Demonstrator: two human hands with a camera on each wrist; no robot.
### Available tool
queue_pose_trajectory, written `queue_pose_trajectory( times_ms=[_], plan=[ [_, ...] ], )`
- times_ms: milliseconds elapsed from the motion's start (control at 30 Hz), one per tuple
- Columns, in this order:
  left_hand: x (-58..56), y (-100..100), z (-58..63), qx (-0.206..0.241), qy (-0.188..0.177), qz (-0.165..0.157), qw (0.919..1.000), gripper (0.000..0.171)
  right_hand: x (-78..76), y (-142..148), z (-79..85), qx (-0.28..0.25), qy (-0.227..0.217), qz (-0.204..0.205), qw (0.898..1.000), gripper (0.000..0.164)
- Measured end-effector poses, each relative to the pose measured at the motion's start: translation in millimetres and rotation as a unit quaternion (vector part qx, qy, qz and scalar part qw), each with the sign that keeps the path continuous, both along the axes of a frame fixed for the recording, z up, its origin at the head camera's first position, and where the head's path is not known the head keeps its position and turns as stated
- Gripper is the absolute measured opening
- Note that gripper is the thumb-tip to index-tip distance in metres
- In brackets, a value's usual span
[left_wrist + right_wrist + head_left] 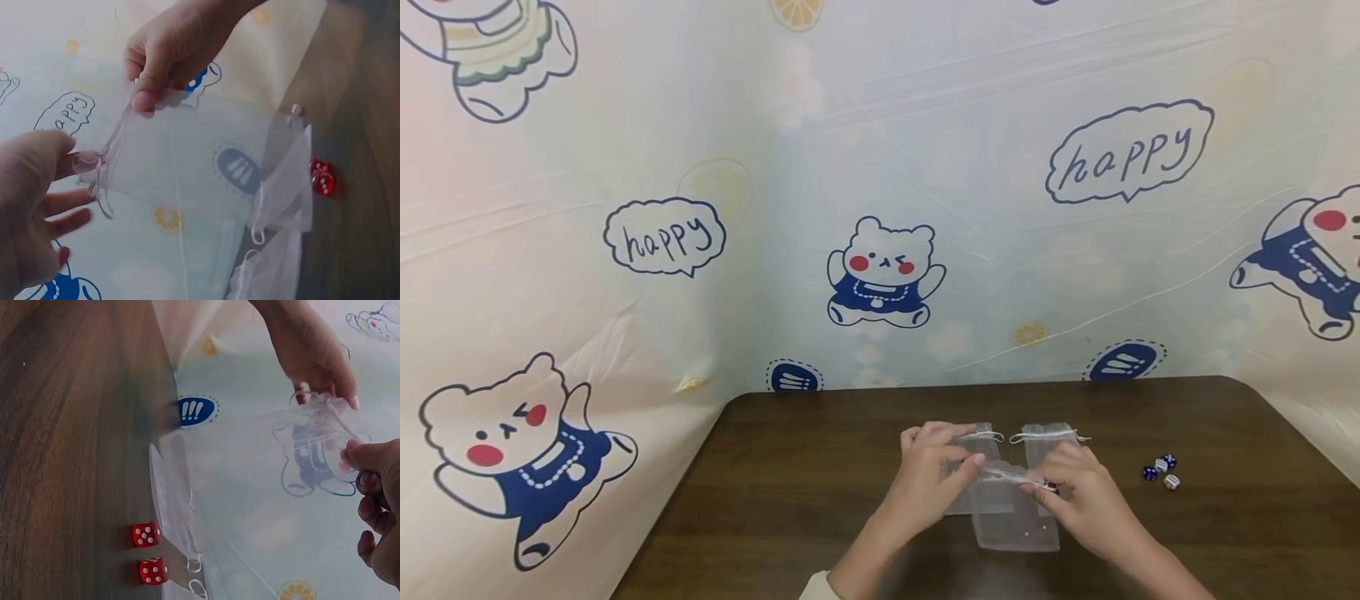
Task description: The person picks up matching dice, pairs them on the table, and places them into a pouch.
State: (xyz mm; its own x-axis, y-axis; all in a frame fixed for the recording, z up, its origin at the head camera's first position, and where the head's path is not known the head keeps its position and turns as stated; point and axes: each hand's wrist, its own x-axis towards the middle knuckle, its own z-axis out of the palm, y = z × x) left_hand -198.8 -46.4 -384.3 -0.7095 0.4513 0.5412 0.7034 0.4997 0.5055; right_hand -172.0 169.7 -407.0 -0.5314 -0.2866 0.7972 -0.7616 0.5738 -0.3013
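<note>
Currently; left hand (928, 475) pinches sheer bag (1015, 527) by rim (1003, 475); right hand (1078, 492) pinches rim opposite

Four dice (1162, 466) lie on the table (760, 517), right of two bags (1042, 450) behind a third bag (1003, 525).

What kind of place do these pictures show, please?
Probably a makeshift enclosure for tabletop work: a brown table with cartoon-printed sheeting behind and at both sides, and sheer drawstring bags on it.

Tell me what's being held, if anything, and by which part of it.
A sheer drawstring pouch, held by its mouth: the left hand at the left end, the right hand pinching the right.
</note>
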Motion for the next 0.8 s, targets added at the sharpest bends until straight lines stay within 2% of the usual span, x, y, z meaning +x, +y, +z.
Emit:
queue_pose_trajectory(
  times_ms=[133, 267, 367, 467, 600, 700, 800],
  plan=[
    [0.2, -1, -0.2, -0.049, -0.048, -0.013, 0.9976, 0.026, 2.8, -2, 0.9, 0.003, 0.009, 0.007, 1.0, 0.011],
    [0.1, 0, -1.4, -0.057, -0.093, -0.02, 0.9938, 0.023, 6.3, -3, 1.9, 0.007, 0.005, 0.011, 1.0, 0.006],
    [1.0, 0, -0.2, -0.068, -0.11, -0.021, 0.9914, 0.018, 6.6, -3, 1.4, 0.007, 0.006, 0.014, 1.0, 0.01],
    [2.7, 0, 1.6, -0.081, -0.111, -0.03, 0.99, 0.014, 5.6, -2, -0.2, 0.003, 0.005, 0.007, 1.0, 0.011],
    [4.7, 0, 3.1, -0.103, -0.084, -0.032, 0.9906, 0.015, 3.8, 1, -2.8, -0.009, -0.006, -0.005, 1.0, 0.009],
    [5.7, 0, 3.2, -0.115, -0.058, -0.015, 0.9916, 0.015, 1.6, 3, -6.3, -0.011, -0.023, -0.014, 1.0, 0.021],
    [6.5, -3, 3.8, -0.119, -0.043, 0.007, 0.9919, 0.016, -0.3, 7, -12.6, -0.016, -0.071, -0.023, 0.997, 0.021]
  ],
)
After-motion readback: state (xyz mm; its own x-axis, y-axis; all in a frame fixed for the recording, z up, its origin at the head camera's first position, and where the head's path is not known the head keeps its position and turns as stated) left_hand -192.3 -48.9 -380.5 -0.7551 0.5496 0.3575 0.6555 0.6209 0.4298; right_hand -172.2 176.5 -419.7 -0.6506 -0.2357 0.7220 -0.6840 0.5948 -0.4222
